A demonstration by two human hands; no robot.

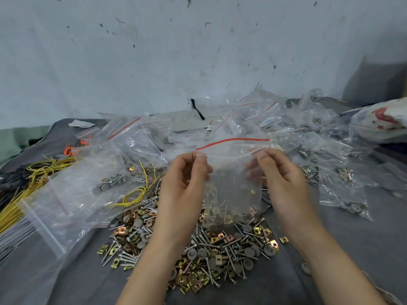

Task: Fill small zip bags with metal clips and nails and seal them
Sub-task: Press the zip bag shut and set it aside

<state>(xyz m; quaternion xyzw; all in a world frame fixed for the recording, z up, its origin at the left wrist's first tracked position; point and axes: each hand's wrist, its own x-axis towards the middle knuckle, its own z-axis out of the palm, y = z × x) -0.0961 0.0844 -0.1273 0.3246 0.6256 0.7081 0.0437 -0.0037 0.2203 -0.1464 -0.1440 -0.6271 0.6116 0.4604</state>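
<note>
Clear bag hangs mouth-up from left hand and right hand.

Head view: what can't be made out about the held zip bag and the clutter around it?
Head view only:
- Zip bag, pinched by left hand and right hand: whether its seal is closed; motion blur.
- Its contents: uncountable; the pile of nails and clips shows through.
- Grey card: writing covered by clear bags.
- Printed sack: cut off by right edge.
</note>
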